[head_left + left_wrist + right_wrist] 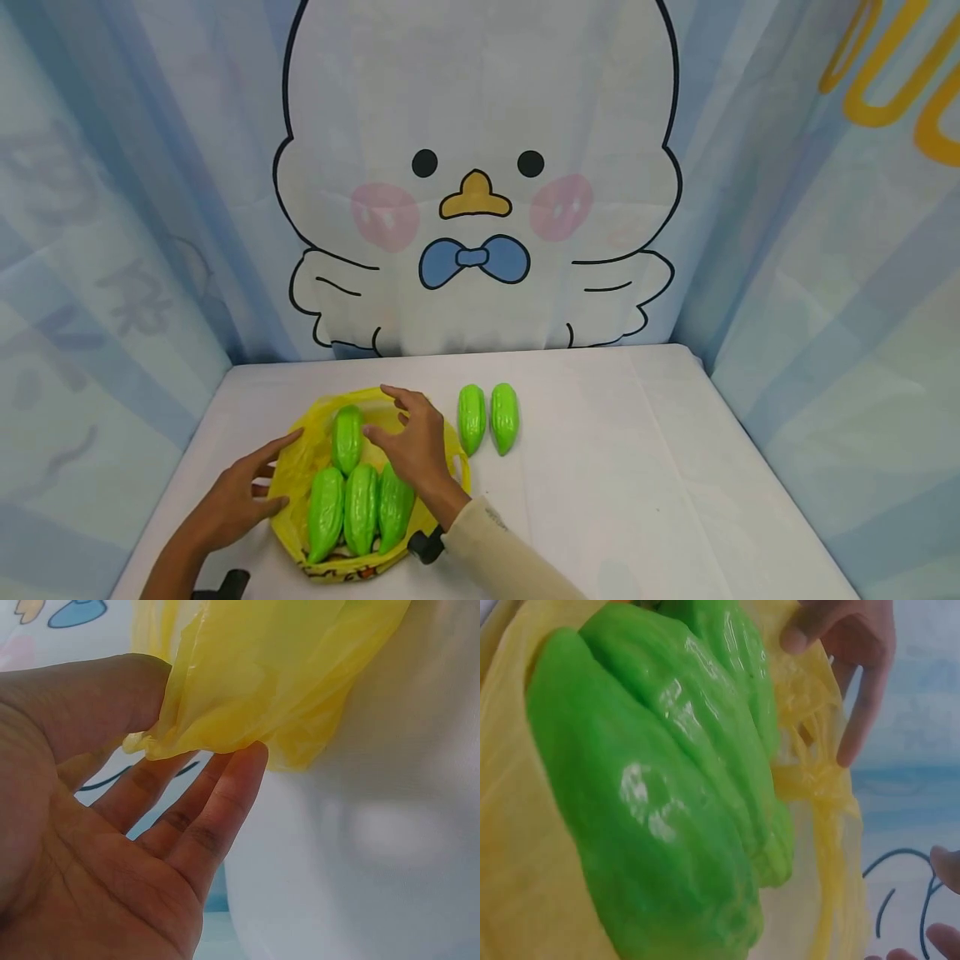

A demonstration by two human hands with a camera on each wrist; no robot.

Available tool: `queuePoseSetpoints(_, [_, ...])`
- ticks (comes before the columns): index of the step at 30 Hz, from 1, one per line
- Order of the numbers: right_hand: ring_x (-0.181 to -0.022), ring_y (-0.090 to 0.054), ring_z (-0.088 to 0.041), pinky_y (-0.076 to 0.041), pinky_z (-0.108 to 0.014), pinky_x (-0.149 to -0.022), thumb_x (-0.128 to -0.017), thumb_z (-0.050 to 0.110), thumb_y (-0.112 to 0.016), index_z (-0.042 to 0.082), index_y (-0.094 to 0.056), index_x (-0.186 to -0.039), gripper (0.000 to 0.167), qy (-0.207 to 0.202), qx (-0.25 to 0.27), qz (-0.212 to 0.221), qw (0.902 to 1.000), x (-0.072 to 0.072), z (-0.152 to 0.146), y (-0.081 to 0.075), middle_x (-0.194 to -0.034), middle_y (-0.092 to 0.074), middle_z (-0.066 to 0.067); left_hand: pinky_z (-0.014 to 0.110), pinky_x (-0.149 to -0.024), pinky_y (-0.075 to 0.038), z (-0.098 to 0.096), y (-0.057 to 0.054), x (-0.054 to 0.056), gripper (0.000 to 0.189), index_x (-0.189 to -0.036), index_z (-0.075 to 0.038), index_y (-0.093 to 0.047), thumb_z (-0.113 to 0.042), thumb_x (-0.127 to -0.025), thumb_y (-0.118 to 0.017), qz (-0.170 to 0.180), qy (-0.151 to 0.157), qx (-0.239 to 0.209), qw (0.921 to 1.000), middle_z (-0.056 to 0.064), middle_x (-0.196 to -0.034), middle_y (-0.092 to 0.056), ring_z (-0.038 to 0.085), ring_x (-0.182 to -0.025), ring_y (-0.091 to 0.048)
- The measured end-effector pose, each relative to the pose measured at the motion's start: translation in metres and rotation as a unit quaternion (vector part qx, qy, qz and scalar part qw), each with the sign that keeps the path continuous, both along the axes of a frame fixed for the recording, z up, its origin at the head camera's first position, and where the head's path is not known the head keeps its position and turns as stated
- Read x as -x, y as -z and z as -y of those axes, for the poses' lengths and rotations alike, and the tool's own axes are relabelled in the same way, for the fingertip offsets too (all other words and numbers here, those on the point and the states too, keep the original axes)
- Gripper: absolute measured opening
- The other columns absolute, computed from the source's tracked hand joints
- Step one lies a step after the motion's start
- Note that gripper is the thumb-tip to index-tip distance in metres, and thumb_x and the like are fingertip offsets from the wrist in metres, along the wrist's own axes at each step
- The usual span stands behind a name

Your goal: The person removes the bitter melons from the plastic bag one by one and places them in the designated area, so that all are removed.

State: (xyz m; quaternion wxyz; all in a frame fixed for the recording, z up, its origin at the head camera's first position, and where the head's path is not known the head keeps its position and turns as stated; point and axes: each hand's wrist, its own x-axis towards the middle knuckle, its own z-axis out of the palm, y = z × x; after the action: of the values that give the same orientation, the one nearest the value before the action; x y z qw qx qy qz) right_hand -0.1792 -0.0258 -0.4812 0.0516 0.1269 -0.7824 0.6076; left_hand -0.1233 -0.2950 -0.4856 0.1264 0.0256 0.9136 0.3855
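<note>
A yellow plastic bag [294, 479] lies wide-mouthed on the table, with several glossy, ridged green bitter gourds [362, 510] in it. Three lie side by side at the near end, and another gourd [347, 440] lies beyond them. At the bag's left edge, my left hand [225, 507] touches the plastic with thumb and fingers spread apart; its wrist view shows fairly straight fingers [217, 814] against the yellow film. My right hand [415, 442] is over the bag's right side, thumb and fingers apart with nothing between them, close to the far gourd. It partly hides the rightmost near gourd.
Two more green gourds [487, 419] lie side by side on the white table [637, 475], just right of the bag. A curtain [480, 317] with a cartoon bird stands behind the table, and blue-white curtains hang at both sides.
</note>
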Motion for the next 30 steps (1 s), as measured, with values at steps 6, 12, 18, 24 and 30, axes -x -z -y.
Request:
queuePoseSetpoints(6, [-0.132, -0.064, -0.033, -0.059, -0.043, -0.111, -0.09, 0.017, -0.086, 0.015, -0.067, -0.144, 0.057, -0.017, -0.021, 0.002, 0.9996, -0.001, 0.013, 0.004, -0.14, -0.067, -0.008, 0.055, -0.097, -0.064, 0.0, 0.001, 0.001, 0.096, -0.168, -0.015, -0.032, -0.004, -0.087, -0.084, 0.001, -0.001, 0.0, 1.0, 0.034, -0.157, -0.044, 0.043, -0.121, -0.065])
queuePoseSetpoints(12, [-0.129, -0.065, -0.034, -0.061, -0.043, -0.107, -0.09, 0.017, -0.086, 0.014, -0.068, -0.143, 0.056, -0.028, -0.047, 0.011, 0.9984, 0.0, 0.025, 0.01, -0.139, -0.068, -0.012, 0.054, -0.096, -0.064, 0.0, 0.002, 0.0, 0.096, -0.168, -0.015, -0.033, -0.003, -0.087, -0.084, -0.003, 0.0, -0.003, 1.0, 0.033, -0.156, -0.046, 0.044, -0.122, -0.065])
queuePoseSetpoints(18, [-0.125, -0.067, -0.031, -0.063, -0.033, -0.101, -0.089, 0.02, -0.088, 0.017, -0.07, -0.141, 0.055, -0.028, -0.075, 0.022, 0.9966, 0.004, 0.034, 0.016, -0.135, -0.069, -0.01, 0.054, -0.096, -0.064, 0.0, 0.0, -0.001, 0.096, -0.168, -0.015, -0.033, -0.003, -0.087, -0.084, 0.001, -0.004, 0.007, 1.0, 0.033, -0.155, -0.047, 0.042, -0.121, -0.065])
queuePoseSetpoints(24, [-0.123, -0.068, -0.028, -0.063, -0.028, -0.096, -0.089, 0.021, -0.088, 0.017, -0.07, -0.14, 0.054, -0.029, -0.11, 0.025, 0.9932, 0.008, 0.04, 0.021, -0.133, -0.07, -0.008, 0.054, -0.095, -0.064, -0.001, -0.002, -0.002, 0.095, -0.167, -0.014, -0.034, -0.002, -0.087, -0.083, -0.005, 0.0, 0.001, 1.0, 0.033, -0.154, -0.047, 0.042, -0.121, -0.065])
queuePoseSetpoints(30, [-0.12, -0.068, -0.025, -0.062, -0.027, -0.094, -0.088, 0.023, -0.089, 0.018, -0.071, -0.139, 0.055, -0.03, -0.137, 0.036, 0.9895, 0.01, 0.044, 0.024, -0.131, -0.07, -0.006, 0.054, -0.096, -0.064, -0.002, -0.003, -0.002, 0.095, -0.167, -0.014, -0.034, -0.002, -0.087, -0.083, -0.005, 0.0, 0.001, 1.0, 0.033, -0.155, -0.047, 0.044, -0.122, -0.065])
